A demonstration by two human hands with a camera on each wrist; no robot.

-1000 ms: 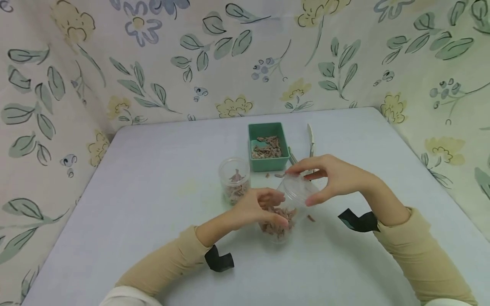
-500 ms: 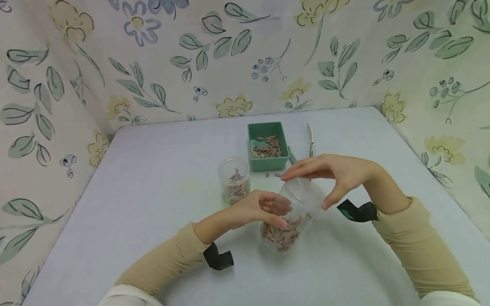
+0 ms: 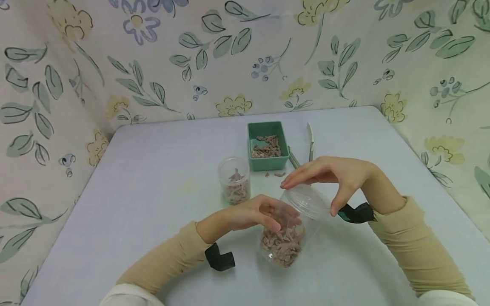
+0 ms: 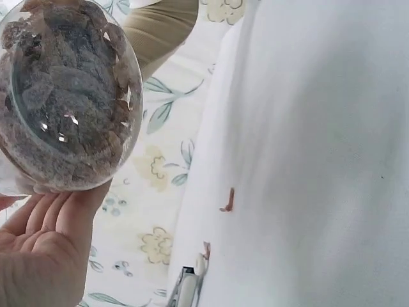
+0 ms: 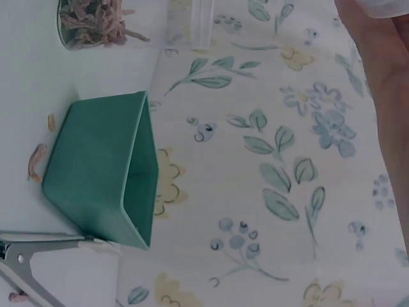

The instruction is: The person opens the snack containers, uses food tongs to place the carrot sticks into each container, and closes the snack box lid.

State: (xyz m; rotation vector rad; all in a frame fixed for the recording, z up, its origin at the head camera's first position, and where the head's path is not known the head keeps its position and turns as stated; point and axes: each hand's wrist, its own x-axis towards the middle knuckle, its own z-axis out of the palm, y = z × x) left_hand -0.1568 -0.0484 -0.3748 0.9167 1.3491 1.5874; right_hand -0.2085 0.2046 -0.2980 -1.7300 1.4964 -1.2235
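A clear round jar [image 3: 284,246] part-filled with brownish-pink shredded strips is tilted in front of the person, its top leaning right. My left hand [image 3: 254,213] holds it around its side. In the left wrist view the jar's base [image 4: 70,102] faces the camera, with the left palm and fingers behind it. A clear lid [image 3: 308,202] sits at the jar's top. My right hand [image 3: 334,180] spans this lid, thumb on the near edge and fingers on the far edge. Whether the lid is fully seated cannot be told.
A second clear jar [image 3: 234,182] with strips stands left of the hands. Behind is a green rectangular box [image 3: 268,163] holding more strips. Metal tongs [image 3: 311,142] lie to its right, partly hidden by the right hand. Loose scraps [image 3: 279,174] lie before the box.
The jar has come nearer the person and tilted more, its base swinging toward the camera. The right hand and lid have shifted right and slightly nearer; the left hand's fingers moved along with the jar.
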